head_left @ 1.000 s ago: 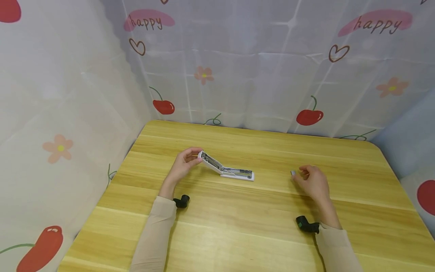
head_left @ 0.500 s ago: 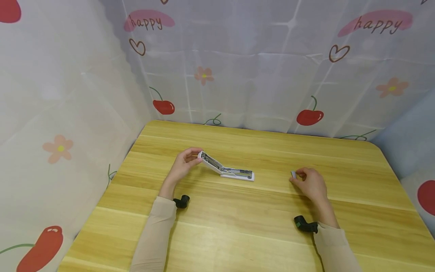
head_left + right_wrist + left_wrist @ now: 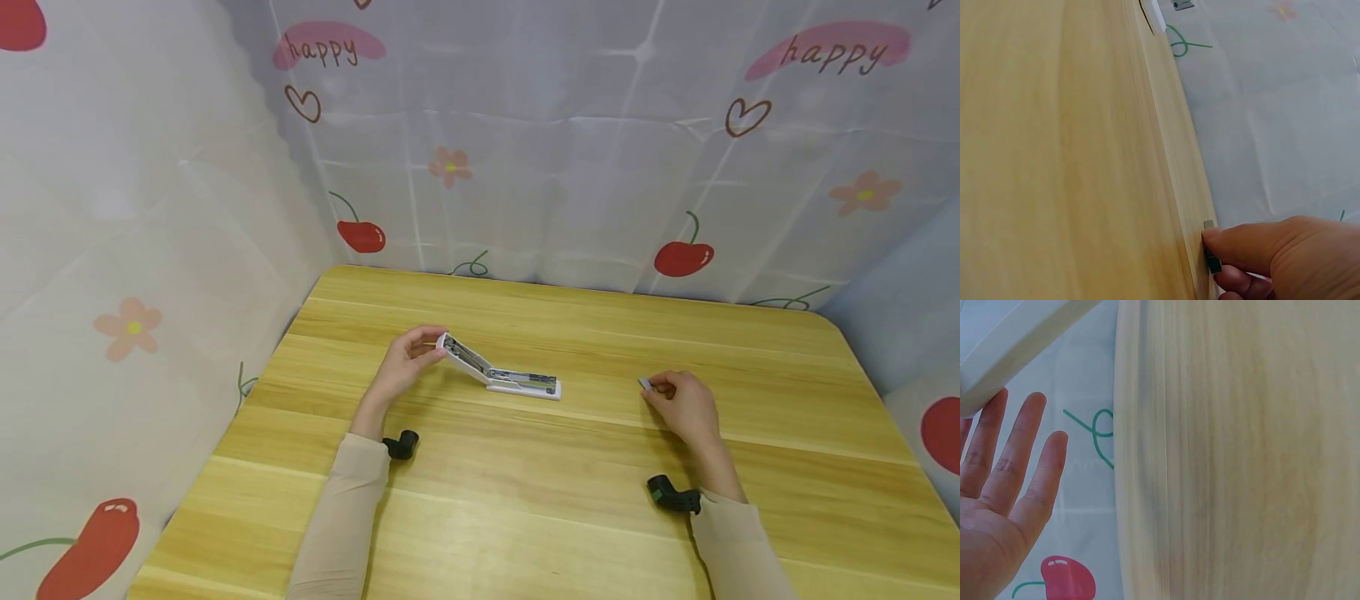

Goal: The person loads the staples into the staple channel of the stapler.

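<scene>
A white stapler (image 3: 523, 393) lies folded wide on the table, its base flat and its top arm (image 3: 468, 357) raised to the left at a slant. My left hand (image 3: 402, 367) pinches the raised end of that arm between thumb and fingers. In the left wrist view the white arm crosses the top corner, with several fingers of the left hand (image 3: 1004, 494) spread below it. Right of the stapler, my right hand (image 3: 686, 408) pinches a small grey strip of staples (image 3: 1214, 262) between thumb and fingertips. Part of the strip is hidden behind the thumb.
The wooden table (image 3: 495, 500) has rounded far corners. Behind it hangs a curtain (image 3: 555, 192) printed with cherries and flowers, and another curtain stands along the left. A black wrist camera (image 3: 405, 444) sits on the left wrist, and a second black camera (image 3: 671, 495) on the right.
My right hand has shifted slightly left and closer in, and the staple strip has turned within its fingers. The left hand and the stapler have stayed put.
</scene>
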Demonstrator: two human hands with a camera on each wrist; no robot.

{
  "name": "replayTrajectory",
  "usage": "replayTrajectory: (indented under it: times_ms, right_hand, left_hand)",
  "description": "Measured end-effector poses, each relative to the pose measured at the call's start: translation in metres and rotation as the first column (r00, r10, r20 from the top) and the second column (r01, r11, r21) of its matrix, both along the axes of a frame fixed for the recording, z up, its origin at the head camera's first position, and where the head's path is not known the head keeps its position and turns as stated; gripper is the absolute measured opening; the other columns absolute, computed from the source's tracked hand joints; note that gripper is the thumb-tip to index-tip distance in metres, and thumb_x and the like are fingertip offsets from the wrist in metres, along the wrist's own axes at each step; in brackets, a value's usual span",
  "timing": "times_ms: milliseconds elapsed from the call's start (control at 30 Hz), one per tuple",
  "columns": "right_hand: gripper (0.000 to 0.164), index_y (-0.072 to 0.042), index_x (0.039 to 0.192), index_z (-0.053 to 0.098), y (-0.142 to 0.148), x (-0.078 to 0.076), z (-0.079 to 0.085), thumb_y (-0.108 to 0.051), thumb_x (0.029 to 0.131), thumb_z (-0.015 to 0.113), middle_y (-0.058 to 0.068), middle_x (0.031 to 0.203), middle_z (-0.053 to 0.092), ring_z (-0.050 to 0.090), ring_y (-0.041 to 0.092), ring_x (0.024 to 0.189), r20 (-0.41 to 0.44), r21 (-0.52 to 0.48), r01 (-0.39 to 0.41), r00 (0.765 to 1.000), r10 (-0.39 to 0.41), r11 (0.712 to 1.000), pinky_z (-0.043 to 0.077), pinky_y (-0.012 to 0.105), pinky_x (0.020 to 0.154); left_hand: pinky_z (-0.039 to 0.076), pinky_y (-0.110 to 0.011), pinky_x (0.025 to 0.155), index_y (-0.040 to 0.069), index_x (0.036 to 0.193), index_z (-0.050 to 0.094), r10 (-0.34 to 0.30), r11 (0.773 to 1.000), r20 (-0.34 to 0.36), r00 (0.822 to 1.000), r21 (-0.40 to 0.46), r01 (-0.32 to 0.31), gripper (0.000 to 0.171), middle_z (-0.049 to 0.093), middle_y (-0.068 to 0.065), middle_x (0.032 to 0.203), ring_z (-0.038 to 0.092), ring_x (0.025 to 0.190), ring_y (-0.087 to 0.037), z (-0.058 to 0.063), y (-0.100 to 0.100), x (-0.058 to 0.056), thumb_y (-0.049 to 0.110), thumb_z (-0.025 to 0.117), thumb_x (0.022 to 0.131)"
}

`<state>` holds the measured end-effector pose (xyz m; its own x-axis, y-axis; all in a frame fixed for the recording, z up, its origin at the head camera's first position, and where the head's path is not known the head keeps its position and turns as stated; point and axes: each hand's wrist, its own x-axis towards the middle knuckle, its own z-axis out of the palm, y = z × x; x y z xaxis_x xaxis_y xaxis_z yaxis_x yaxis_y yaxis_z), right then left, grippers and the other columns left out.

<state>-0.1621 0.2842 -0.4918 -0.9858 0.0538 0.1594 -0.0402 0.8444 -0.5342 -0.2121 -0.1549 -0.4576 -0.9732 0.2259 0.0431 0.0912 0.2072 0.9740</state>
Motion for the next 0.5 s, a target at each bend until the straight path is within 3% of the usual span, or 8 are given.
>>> replayTrajectory:
  times_ms: [200,367,500]
  right_hand:
    - [0.018,0.002,0.098,0.071,0.0004,-0.0011,-0.002,-0.014,0.089,0.07,0.015,0.086,0.063,0.057,0.026,0.074,-0.007,-0.002,0.005,1.0,-0.005,1.0,0.04,0.03,0.063]
    - [0.017,0.003,0.098,0.071,-0.0005,-0.0007,-0.001,-0.012,0.09,0.069,0.016,0.086,0.064,0.058,0.026,0.074,0.001,-0.01,0.002,1.0,-0.002,1.0,0.041,0.031,0.064]
    - [0.016,0.003,0.097,0.071,-0.0009,-0.0013,-0.0019,-0.011,0.09,0.069,0.016,0.086,0.064,0.058,0.026,0.074,-0.005,-0.009,-0.006,1.0,0.006,1.0,0.041,0.031,0.064]
  left_hand:
    - [0.052,-0.026,0.089,0.001,0.13,0.058,-0.008,1.0,0.001,1.0,0.005,0.008,0.038,0.061,-0.02,0.127,0.06,0.109,-0.028,0.0007,0.0,0.0003,0.01,0.065,0.094]
    - [0.052,-0.026,0.089,0.0,0.129,0.058,-0.006,1.0,0.01,1.0,0.014,0.005,0.037,0.061,-0.02,0.126,0.06,0.112,-0.033,0.0005,0.0002,-0.0002,0.009,0.065,0.094]
    - [0.052,-0.023,0.087,-0.001,0.129,0.058,-0.005,1.0,0.009,1.0,0.019,0.005,0.037,0.061,-0.02,0.125,0.06,0.11,-0.03,-0.0001,0.0001,-0.0005,0.007,0.064,0.094]
